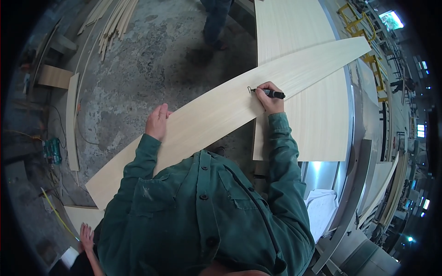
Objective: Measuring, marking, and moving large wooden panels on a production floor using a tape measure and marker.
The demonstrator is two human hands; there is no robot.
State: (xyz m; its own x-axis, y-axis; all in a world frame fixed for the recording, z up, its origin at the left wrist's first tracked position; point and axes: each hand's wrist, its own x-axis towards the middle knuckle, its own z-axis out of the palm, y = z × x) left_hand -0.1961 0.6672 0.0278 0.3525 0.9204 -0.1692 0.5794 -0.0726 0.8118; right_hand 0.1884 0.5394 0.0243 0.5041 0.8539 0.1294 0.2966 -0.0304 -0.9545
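Observation:
A long pale wooden board (216, 108) lies slantwise in front of me, its far right end resting across wider pale panels (317, 124). My right hand (270, 97) grips a black marker (275, 94), its tip at a small dark looped mark (250, 89) on the board. Along the board's far edge, my left hand (158, 122) holds the board, fingers bent over that edge and the thumb side up. How far the left fingers reach underneath is hidden.
Wood strips (119, 23) lie on the stained concrete floor at the far left. Another person's legs (215, 20) stand beyond the board. At the lower left, another person's hand (86, 237) shows near a yellow tape (57, 214). White papers (321, 211) lie on the right, beside a metal machine edge.

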